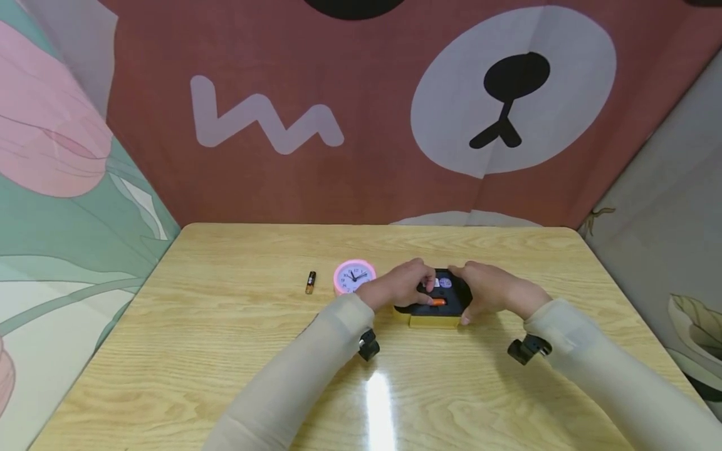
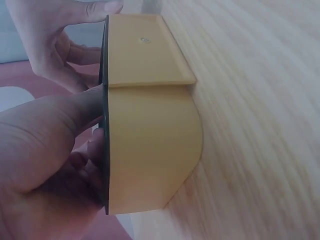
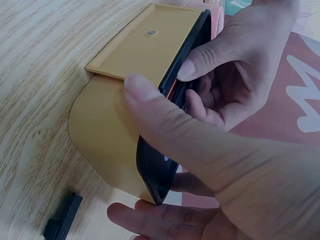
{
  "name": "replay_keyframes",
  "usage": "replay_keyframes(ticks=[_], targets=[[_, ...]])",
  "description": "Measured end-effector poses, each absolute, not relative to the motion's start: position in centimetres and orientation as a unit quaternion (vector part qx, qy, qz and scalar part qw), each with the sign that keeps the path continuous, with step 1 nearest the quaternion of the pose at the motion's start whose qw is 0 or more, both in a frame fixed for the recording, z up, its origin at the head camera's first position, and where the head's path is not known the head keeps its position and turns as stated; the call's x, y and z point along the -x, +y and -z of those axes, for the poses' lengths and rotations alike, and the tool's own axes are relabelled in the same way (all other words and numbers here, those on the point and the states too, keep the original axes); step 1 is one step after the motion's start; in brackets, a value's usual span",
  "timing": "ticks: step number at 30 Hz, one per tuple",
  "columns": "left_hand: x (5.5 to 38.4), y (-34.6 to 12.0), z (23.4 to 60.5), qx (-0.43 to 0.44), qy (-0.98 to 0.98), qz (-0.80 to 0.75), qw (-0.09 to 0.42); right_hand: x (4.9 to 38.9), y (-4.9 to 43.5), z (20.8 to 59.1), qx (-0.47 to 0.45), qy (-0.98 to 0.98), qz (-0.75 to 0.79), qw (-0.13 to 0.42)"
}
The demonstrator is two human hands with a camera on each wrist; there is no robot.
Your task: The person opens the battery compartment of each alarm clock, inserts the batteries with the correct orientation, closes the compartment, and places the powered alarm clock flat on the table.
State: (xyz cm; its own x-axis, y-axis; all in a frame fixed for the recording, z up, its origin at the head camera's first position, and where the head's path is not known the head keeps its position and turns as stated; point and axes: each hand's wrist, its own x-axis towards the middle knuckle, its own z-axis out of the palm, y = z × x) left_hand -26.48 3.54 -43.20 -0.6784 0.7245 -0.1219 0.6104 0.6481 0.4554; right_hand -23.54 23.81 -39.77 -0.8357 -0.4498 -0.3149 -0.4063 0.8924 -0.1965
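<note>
A yellow box-shaped device (image 1: pixel 433 322) with a black face (image 1: pixel 458 294) turned upward sits on the table, and an orange battery (image 1: pixel 438 302) shows in that face. My left hand (image 1: pixel 403 285) reaches over from the left with its fingers curled, and its thumb is at the battery's left end. In the right wrist view that thumb (image 3: pixel 189 70) dips inside the black rim; the fingertip contact is partly hidden. My right hand (image 1: pixel 491 288) grips the device's right end, thumb on the near yellow side (image 3: pixel 107 130) and fingers on the far side.
Left of the device, a pink round clock (image 1: pixel 354 276) lies with its dial up, partly behind my left wrist. A black and copper battery (image 1: pixel 311 282) lies farther left on the wooden table (image 1: pixel 225 338). A small black piece (image 3: pixel 64 217) shows on the table near my right hand.
</note>
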Motion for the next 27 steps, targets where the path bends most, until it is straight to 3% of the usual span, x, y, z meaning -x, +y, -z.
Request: replay_keyframes(ticks=[17,27], targets=[[25.4,3.0,43.3,-0.349,0.909,-0.191,0.122,23.6,23.8,39.7,0.214,0.957,0.063,0.185],[25.3,1.0,41.9,-0.332,0.923,-0.184,0.058,23.6,23.7,39.7,0.208,0.958,0.058,0.191]])
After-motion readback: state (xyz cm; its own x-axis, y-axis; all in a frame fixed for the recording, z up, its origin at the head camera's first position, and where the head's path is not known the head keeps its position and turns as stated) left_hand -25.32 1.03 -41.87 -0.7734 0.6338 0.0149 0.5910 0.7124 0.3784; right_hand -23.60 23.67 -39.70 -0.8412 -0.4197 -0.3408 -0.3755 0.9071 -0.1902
